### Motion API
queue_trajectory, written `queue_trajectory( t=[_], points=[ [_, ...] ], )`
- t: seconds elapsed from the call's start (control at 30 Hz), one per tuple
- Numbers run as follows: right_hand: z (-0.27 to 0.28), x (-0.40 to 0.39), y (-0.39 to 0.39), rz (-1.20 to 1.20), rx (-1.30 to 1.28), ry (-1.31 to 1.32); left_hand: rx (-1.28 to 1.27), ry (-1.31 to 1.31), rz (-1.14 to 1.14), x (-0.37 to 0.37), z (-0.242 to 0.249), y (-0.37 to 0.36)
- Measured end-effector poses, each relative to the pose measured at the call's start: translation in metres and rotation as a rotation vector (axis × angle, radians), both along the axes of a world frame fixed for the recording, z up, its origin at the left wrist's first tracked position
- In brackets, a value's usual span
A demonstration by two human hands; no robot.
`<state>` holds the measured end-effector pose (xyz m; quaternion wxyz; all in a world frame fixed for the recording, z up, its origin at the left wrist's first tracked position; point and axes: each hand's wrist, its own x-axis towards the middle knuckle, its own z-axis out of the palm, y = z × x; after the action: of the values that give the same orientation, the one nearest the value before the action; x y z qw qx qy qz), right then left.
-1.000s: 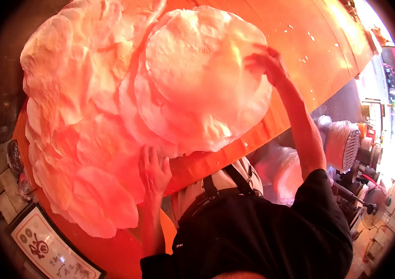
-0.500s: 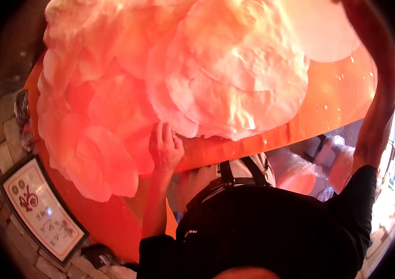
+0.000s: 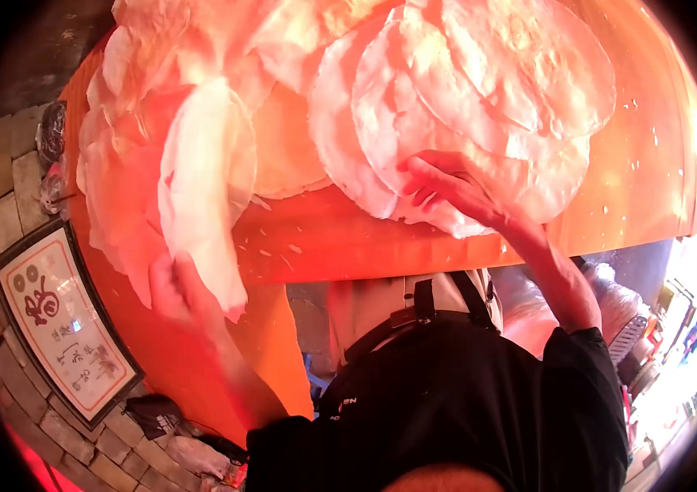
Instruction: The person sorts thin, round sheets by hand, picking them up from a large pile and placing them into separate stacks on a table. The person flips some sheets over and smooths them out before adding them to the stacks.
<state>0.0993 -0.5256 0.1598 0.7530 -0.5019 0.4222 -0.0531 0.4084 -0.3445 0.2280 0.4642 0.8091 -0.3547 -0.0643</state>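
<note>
Head view: sheet-handling step, my left hand pinching one pale sheet near its lower end, at the left heap. Right hand at the right heap, can't tell if gripping. Next move seems to need gentle fingers; two heaps, one counter, layers uncountable.

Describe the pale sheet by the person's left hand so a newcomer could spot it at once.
Find the large orange table, covered in thin overlapping sheets. On its left part, look for the person's blurred left hand; the pale sheet extends up from it in the picture. Its long, narrow, whitish shape sets it apart from the reddish sheets beside it.
</note>
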Motion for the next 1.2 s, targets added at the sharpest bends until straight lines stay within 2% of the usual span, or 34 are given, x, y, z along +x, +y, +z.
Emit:
queue_trajectory(
  t=[0.07, 0.13, 0.2, 0.23, 0.27, 0.37, 0.4, 0.5, 0.6, 0.7, 1.0, 1.1, 1.2],
  points=[
    [-0.006, 0.027, 0.016, -0.083, 0.270, -0.140, 0.101, -0.052, -0.116, -0.029, 0.018, 0.007],
    [-0.011, 0.060, 0.021, -0.178, 0.418, -0.265, 0.125, -0.166, -0.422, -0.049, -0.006, 0.001],
    [-0.012, 0.082, 0.018, -0.240, 0.453, -0.271, 0.163, -0.254, -0.572, -0.066, -0.049, -0.004],
    [-0.010, 0.092, 0.019, -0.270, 0.475, -0.270, 0.114, -0.200, -0.602, -0.072, -0.070, -0.004],
    [-0.007, 0.099, 0.019, -0.254, 0.408, -0.214, 0.165, -0.005, -0.631, -0.071, -0.103, 0.009],
    [-0.036, 0.104, 0.027, -0.200, 0.130, -0.123, 0.164, 0.004, -0.659, -0.071, -0.118, 0.012],
    [-0.039, 0.108, 0.029, -0.280, 0.197, -0.103, 0.127, -0.015, -0.619, -0.070, -0.115, 0.010],
    [-0.033, 0.115, 0.037, -0.360, 0.461, -0.284, 0.093, 0.256, -0.456, -0.058, -0.102, -0.003],
    [-0.051, 0.125, 0.041, -0.312, 0.414, -0.387, 0.187, 0.397, -0.398, -0.049, -0.105, -0.021],
    [-0.043, 0.131, 0.041, -0.228, 0.282, -0.371, 0.091, 0.524, -0.480, -0.043, -0.092, -0.023],
    [-0.026, 0.142, 0.052, -0.245, 0.205, -0.385, 0.062, 0.358, -0.612, -0.030, -0.088, -0.019],
    [-0.021, 0.143, 0.051, -0.230, 0.210, -0.368, 0.010, 0.615, -0.583, -0.030, -0.081, -0.019],
    [-0.035, 0.138, 0.053, -0.193, 0.121, -0.390, 0.089, 0.685, -0.538, -0.021, -0.088, -0.016]
  ],
)
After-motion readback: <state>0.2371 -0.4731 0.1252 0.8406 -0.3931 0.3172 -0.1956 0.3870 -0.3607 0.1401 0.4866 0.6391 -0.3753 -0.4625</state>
